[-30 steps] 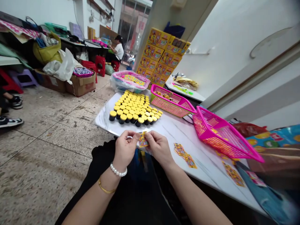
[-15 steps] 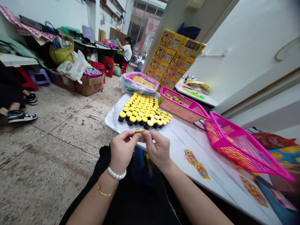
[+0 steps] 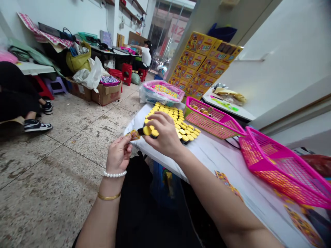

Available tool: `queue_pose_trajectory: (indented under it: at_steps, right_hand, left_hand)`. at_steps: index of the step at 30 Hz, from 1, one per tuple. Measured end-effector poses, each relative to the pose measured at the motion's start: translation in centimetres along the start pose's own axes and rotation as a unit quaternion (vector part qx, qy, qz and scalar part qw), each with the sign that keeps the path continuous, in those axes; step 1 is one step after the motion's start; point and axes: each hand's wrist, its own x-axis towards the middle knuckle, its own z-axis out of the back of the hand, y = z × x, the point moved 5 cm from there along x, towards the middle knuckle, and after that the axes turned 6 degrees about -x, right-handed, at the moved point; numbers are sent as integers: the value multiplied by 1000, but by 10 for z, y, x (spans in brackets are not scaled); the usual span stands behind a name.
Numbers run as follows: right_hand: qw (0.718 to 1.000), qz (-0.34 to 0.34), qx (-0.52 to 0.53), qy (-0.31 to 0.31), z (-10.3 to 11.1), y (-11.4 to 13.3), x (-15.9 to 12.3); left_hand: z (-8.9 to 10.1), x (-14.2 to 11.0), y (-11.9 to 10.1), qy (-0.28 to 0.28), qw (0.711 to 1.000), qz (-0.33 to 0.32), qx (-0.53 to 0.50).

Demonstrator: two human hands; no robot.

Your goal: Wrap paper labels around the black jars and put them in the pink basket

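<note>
My left hand pinches a small colourful sticker at the near edge of the white table. My right hand reaches over the near corner of a block of several black jars with yellow lids, and its fingers close round one of those jars at the block's front-left corner. More stickers lie on the table beside my right forearm.
Two pink mesh baskets stand on the table's right side. A bagged pink tray of small bits and stacked yellow cartons are behind. A seated person's legs are at left, another person far back.
My hands have parted. The right hand left the sticker and reached forward to a yellow-lidded jar, while the left hand kept the sticker. The camera has swung left.
</note>
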Motion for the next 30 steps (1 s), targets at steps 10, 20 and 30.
queue_pose_trajectory:
  at_steps: [10,20,30]
  right_hand:
    - [849,-331,411,34,11,-29,-54]
    - [914,-270,299,-43,26,-20,-62]
    - [844,-362,395,-15,13,-30,-66]
  left_hand:
    - [-26,-11,35,87,987,133,-17]
    - [-31,-14,44,88,982,166,-7]
    - [-34,-13,50,101,978,181,-35]
